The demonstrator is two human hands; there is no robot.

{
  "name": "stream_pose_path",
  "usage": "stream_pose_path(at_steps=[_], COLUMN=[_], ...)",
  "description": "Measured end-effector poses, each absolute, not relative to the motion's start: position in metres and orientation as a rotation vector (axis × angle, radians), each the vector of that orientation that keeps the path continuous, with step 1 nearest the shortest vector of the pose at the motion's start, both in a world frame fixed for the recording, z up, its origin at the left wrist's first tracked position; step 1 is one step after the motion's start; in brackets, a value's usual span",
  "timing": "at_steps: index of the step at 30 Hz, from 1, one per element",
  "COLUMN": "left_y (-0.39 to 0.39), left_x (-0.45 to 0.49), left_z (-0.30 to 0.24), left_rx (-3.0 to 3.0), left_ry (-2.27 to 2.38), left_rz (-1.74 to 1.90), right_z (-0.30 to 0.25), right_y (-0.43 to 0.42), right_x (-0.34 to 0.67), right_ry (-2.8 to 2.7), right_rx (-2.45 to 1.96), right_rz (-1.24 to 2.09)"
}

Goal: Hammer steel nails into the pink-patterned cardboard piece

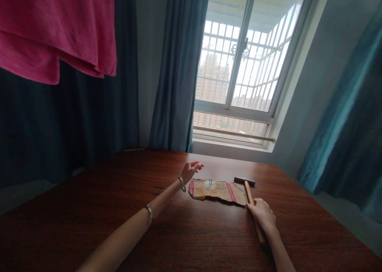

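Note:
My right hand (264, 213) is closed around the wooden handle of a hammer (248, 190). The hammer's dark head lies at the far end, beside the right edge of a piece of cardboard (222, 191). Small holes dot the cardboard, and pink bands cross it. A few thin nails (210, 181) stand upright on a pale patch near its far edge. Just left of these, my left hand (191, 170) hovers over the table with loosely bent fingers and nothing visible in them. Several dark, thin pieces, seemingly nails (160, 187), lie left of my left wrist.
The brown wooden table (191, 240) reaches to the wall under a barred window (235, 77). Blue curtains (176, 73) hang at both sides. A pink cloth (74, 29) hangs at the upper left. Two silver bracelets (149, 212) are on my left arm.

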State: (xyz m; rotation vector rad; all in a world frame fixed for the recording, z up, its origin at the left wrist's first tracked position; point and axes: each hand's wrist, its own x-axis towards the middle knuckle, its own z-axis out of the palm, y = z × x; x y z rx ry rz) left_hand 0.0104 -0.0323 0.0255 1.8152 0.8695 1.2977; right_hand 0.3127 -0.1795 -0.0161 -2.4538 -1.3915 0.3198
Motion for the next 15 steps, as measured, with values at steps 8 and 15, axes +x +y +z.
stream_pose_path(at_steps=[8,15], left_y=[-0.021,-0.039], left_x=[-0.103,-0.167], left_z=[0.037,0.02], left_rx=[2.038,2.181], left_ry=[1.318,1.36], left_rz=[0.786,0.672], right_z=[-0.014,-0.021], right_y=[-0.181,-0.174], right_x=[0.307,0.309], right_ry=[-1.374,-1.405], right_rx=[-2.37,-2.123], right_rz=[-0.08,-0.173])
